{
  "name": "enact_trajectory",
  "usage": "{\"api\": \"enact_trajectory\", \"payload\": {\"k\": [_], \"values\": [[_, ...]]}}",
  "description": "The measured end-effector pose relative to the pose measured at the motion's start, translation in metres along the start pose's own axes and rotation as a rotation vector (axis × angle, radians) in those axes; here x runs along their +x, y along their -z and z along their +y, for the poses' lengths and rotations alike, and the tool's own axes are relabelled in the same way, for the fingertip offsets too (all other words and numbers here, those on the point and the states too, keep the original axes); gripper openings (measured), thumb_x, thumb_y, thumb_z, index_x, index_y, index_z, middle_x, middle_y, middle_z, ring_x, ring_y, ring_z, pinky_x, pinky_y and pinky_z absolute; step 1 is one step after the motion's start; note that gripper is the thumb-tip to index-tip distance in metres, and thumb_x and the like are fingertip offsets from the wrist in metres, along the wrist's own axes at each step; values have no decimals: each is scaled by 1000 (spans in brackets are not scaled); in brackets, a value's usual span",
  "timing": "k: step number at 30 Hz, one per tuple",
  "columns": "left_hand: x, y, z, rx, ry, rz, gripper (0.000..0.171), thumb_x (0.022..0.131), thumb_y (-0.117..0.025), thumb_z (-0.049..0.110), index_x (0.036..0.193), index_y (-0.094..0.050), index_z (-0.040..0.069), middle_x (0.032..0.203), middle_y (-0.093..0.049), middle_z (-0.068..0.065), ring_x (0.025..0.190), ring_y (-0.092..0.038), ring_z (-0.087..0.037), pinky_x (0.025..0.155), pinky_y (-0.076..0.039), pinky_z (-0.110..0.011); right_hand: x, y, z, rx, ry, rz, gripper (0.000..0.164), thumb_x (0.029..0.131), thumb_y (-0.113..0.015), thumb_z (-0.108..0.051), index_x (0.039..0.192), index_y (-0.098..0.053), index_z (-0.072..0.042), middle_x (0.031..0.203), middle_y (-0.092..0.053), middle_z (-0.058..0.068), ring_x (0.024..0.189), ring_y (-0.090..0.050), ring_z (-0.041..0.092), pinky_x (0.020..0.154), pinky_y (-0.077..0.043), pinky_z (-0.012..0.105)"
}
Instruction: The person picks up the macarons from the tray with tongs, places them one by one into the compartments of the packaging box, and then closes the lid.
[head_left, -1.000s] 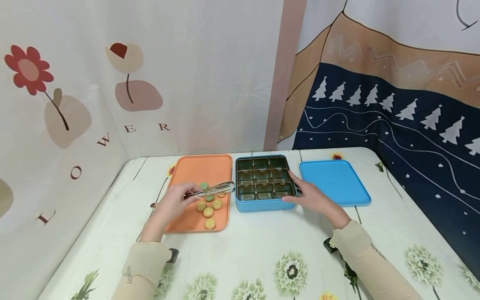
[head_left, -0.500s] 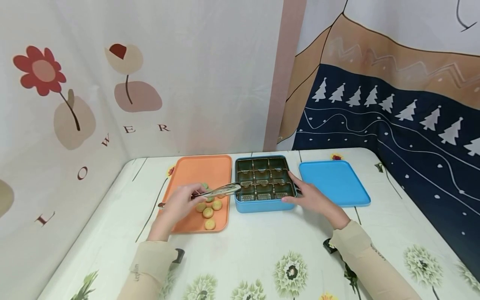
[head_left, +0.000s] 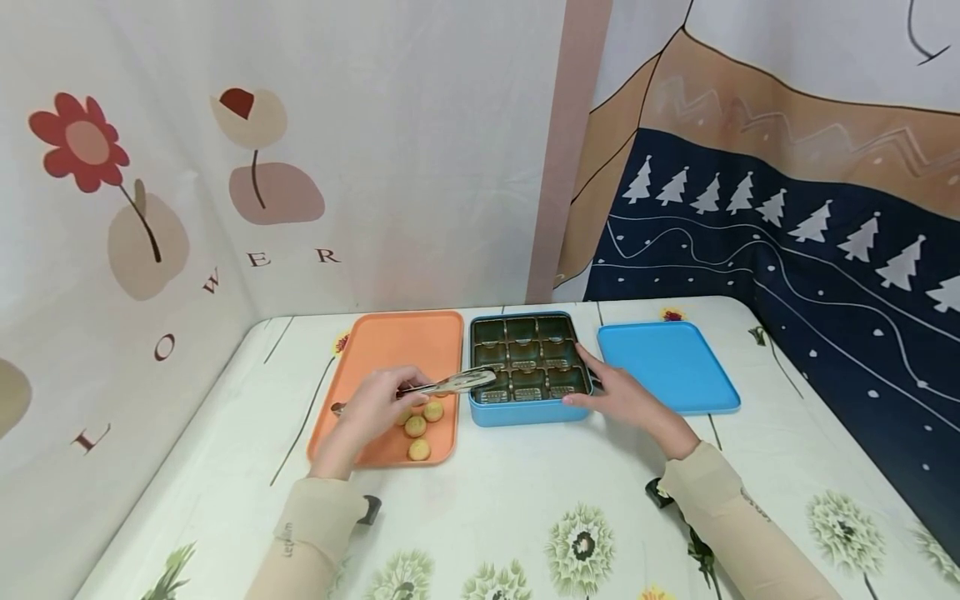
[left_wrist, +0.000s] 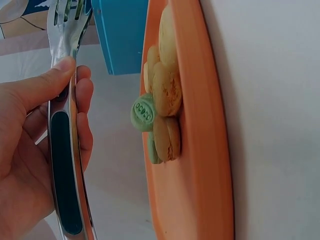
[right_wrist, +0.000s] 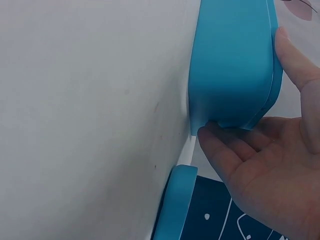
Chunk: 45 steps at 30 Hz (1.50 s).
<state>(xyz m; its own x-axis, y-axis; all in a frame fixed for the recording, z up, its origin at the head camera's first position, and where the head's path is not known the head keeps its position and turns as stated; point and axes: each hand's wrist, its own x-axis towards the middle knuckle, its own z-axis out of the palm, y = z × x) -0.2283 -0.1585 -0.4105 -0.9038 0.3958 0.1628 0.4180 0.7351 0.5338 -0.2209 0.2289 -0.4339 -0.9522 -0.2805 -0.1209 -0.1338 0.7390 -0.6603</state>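
My left hand (head_left: 381, 408) grips metal food tongs (head_left: 459, 382) with dark handle inlays. Their slotted ends reach over the near-left part of the blue box (head_left: 528, 414). Whether anything lies between those ends, I cannot tell. Inside the box is a dark insert divided into several square compartments. At the box's right near corner my right hand (head_left: 618, 396) holds it, thumb on the front rim and fingers against the side. Below my left hand, yellow macarons (head_left: 416, 427) and a green macaron (left_wrist: 143, 113) sit on the orange tray (head_left: 408, 333); the hand partly hides them in the head view.
A flat blue lid (head_left: 670, 367) lies to the right of the box. The flower-printed tablecloth (head_left: 510, 500) stretches in front of it. Behind the table hangs a patterned curtain (head_left: 420, 167).
My left hand has moved right with the tongs, bringing their ends from the box's left edge to over its near-left compartments. My right hand and the box stay in place.
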Motion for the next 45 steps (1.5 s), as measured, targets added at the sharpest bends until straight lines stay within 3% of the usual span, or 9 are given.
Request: {"api": "enact_trajectory", "payload": {"k": [6,16,24,27,30,34,36,41,45], "values": [[2,-1,2,-3,16,-23,13,90,-74,17,103,-71,18,90,-71,4,74,-56,-11,66,-46,-27,1,-1,1,-9,0,0,100,91,-66,-55,162,-5,-18,162,-20,29,132,-49,50,105,-40,64],[0,-2,2,9,23,-37,37,91,-74,20,127,-67,21,118,-71,0,92,-61,-16,80,-51,-37,1,-1,1,-17,1,2,100,91,-66,-54,162,-6,-18,162,-21,29,131,-49,49,105,-41,63],[-5,7,1,-187,34,-73,50,93,-65,2,141,-52,6,122,-65,-12,110,-63,-26,94,-53,-45,1,-1,1,-9,11,0,100,91,-66,-55,162,-5,-18,162,-20,28,132,-49,49,106,-40,63],[-7,13,0,-198,32,-20,45,92,-68,5,136,-56,8,116,-67,-11,100,-65,-23,87,-56,-39,1,-1,1,1,9,-1,100,91,-66,-54,162,-5,-18,163,-18,28,133,-48,50,106,-40,64],[-12,18,-2,-142,-5,56,41,93,-69,10,132,-61,15,118,-68,-7,90,-64,-20,74,-55,-33,1,-1,0,1,9,-1,100,92,-66,-53,162,-5,-18,163,-18,28,132,-48,50,106,-40,64],[-18,24,-5,-63,-66,149,42,95,-69,17,136,-60,18,127,-67,-9,102,-67,-24,81,-55,-41,1,-1,-1,-5,10,-1,100,92,-66,-54,162,-5,-18,162,-19,29,131,-49,50,105,-40,63],[-21,25,-6,-60,-60,169,43,96,-67,19,138,-57,14,128,-66,-13,93,-66,-23,77,-54,-39,1,-1,-1,-5,7,-2,100,91,-66,-55,162,-5,-18,162,-19,29,131,-49,50,105,-41,63],[-28,30,-8,-191,-23,131,42,97,-60,3,135,-44,-3,121,-64,-21,70,-43,-10,59,-39,-23,0,-2,-1,-5,-1,-1,100,91,-66,-55,162,-5,-19,162,-20,28,131,-49,50,105,-40,63],[-33,36,-8,-299,8,95,45,95,-53,-6,136,-34,-6,115,-64,-21,79,-42,-8,65,-38,-19,0,-2,-2,-6,-2,2,100,92,-66,-54,162,-5,-19,162,-20,28,133,-47,50,105,-41,63]]}}
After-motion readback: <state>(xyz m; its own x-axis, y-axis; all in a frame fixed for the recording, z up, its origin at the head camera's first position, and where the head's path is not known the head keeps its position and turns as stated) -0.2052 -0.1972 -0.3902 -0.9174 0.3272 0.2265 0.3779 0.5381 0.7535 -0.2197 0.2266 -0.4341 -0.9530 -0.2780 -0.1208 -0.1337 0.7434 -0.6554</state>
